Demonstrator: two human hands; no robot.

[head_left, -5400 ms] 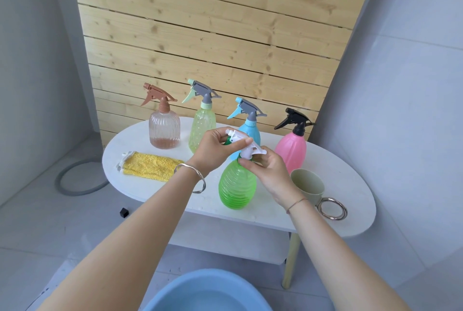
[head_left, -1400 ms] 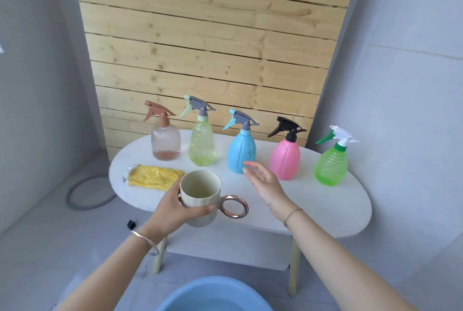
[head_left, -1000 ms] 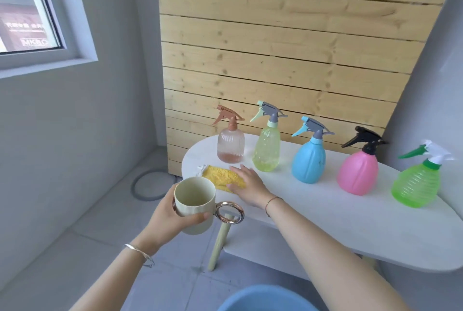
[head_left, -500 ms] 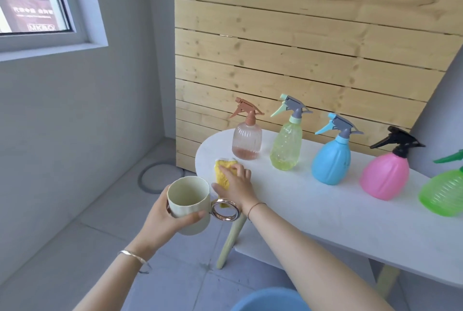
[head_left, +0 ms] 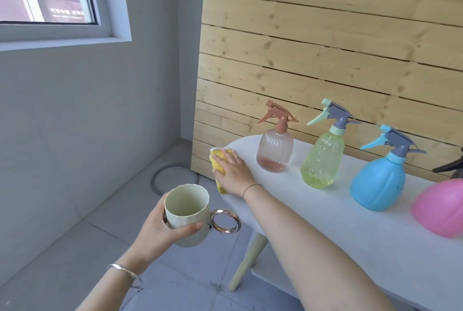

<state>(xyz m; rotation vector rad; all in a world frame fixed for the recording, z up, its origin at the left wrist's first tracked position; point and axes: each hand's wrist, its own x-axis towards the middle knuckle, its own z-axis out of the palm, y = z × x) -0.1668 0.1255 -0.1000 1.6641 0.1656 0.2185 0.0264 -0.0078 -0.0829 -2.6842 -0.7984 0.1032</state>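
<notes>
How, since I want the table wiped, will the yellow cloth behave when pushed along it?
Probably floppy: the yellow cloth is bunched under the right hand and droops over the table edge. Likely light and grippy rather than slippery, given its fuzzy pile.

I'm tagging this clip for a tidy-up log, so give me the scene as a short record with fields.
left hand: grips the mug, held upright beside the table, over the floor
right hand: presses on the yellow cloth at the table's end
mug inside: looks empty
spray bottles, in a row: peach bottle, yellow-green bottle, blue bottle, pink bottle (cut off by the frame edge)
bottle state: the first three upright, none touched
</notes>
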